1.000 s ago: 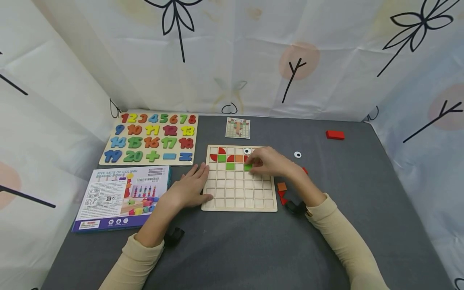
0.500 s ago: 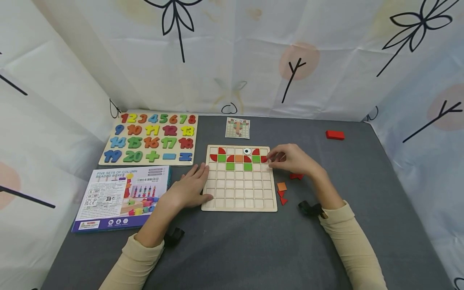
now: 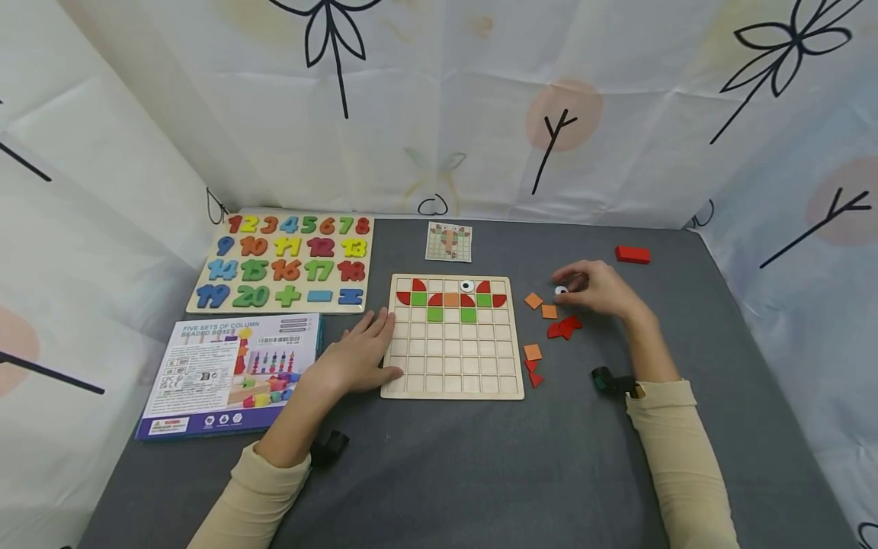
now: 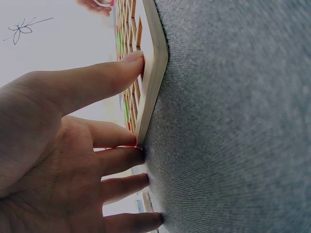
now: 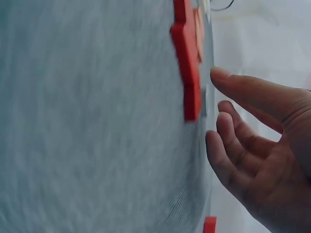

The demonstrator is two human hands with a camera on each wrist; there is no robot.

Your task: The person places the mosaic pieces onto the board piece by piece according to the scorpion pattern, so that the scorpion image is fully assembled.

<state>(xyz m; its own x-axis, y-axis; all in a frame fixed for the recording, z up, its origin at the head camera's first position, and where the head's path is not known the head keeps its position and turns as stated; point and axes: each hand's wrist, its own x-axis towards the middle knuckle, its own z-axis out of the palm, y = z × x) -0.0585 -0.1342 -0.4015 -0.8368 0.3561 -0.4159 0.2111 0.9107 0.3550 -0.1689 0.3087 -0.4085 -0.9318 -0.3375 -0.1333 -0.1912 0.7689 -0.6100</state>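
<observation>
A wooden grid board (image 3: 453, 368) lies in the middle of the head view, with red, green and orange tiles and a white eye disc (image 3: 468, 287) in its upper rows. My left hand (image 3: 358, 361) rests at its left edge, fingers straight; the left wrist view puts the thumb (image 4: 104, 83) on the board's rim. Right of the board, my right hand (image 3: 602, 290) is over a second white eye disc (image 3: 561, 290), partly hidden by the fingers. Thumb and fingers stand apart in the right wrist view, beyond several red pieces (image 5: 187, 60).
Orange squares (image 3: 533, 301) and red pieces (image 3: 565, 328) lie right of the board. A red block (image 3: 632, 255) sits farther back. A small pattern card (image 3: 449, 242) is behind the board. At left are a number board (image 3: 312, 257) and a purple-edged box (image 3: 199, 374).
My right hand has left a red quarter piece at the right end of the board's second row and moved right to the loose eye disc. The left hand has stayed put.
</observation>
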